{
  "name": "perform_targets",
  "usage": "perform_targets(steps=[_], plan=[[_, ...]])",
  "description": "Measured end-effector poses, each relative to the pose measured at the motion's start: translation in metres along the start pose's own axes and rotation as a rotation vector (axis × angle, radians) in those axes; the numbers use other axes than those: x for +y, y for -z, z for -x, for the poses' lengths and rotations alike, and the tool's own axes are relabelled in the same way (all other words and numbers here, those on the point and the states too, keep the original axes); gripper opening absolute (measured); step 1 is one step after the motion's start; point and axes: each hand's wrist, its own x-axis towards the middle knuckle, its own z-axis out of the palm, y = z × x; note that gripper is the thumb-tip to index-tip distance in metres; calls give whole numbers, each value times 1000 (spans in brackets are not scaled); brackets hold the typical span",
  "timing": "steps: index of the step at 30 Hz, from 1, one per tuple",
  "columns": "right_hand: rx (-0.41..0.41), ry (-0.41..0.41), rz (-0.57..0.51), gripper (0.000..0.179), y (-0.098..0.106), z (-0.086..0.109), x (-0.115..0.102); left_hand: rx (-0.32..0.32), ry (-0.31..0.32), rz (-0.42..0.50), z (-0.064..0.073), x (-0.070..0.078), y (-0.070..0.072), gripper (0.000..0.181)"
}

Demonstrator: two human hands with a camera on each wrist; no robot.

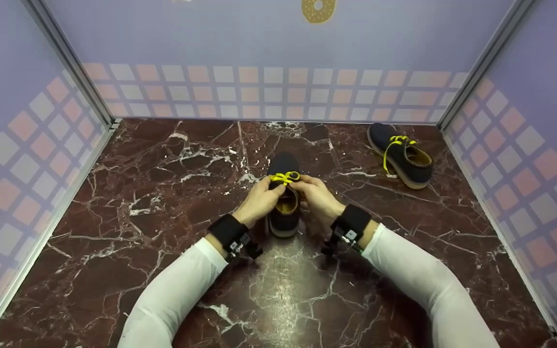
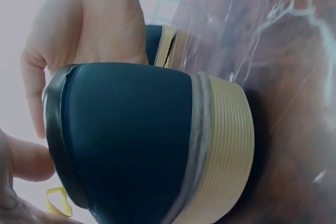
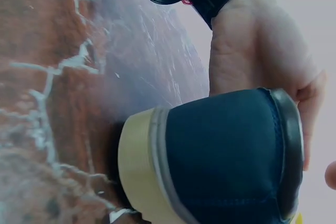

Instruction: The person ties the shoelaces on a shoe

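A dark navy shoe with a yellow lining stands upright on the marbled surface, toe pointing away. Its yellow shoelace forms a bow with loops over the tongue. From the left side, my left hand pinches the lace between thumb and fingers. My right hand pinches the lace from the right side of the bow. In the left wrist view, the shoe's heel fills the middle, with the right hand beyond it. The right wrist view shows the left hand past the heel; the bow is mostly hidden there.
A second navy shoe sits at the back right, its yellow lace hanging loose over the side. Lilac panels with checkered squares wall the marbled surface at the back and both sides.
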Motion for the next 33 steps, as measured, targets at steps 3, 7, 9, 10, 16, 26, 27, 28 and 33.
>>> perform_targets(steps=[3, 7, 9, 10, 16, 26, 27, 28, 33], plan=[[9, -2, -29, 51, -7, -13, 0, 24, 33, -9, -24, -18, 7, 49], [13, -3, -36, 51, -17, -33, -1, 83, 90, -40, -67, -49, 17, 50], [14, 0, -27, 49, -22, -45, -3, 130, 103, -43, -84, -60, 22, 50], [14, 3, -20, 48, -25, -50, -5, 134, 111, -25, -89, -61, 25, 52], [30, 9, 41, 49, -36, -77, -11, 188, 168, 2, -114, -60, 42, 53], [44, 54, 111, 51, -47, -95, -13, 219, 165, 18, -163, -100, 60, 60], [48, 58, 120, 51, -48, -96, -12, 217, 164, 15, -166, -102, 61, 62], [49, 59, 126, 51, -48, -96, -12, 214, 164, 13, -168, -104, 62, 64], [47, 70, 145, 51, -49, -98, -10, 221, 163, 2, -172, -109, 64, 65]])
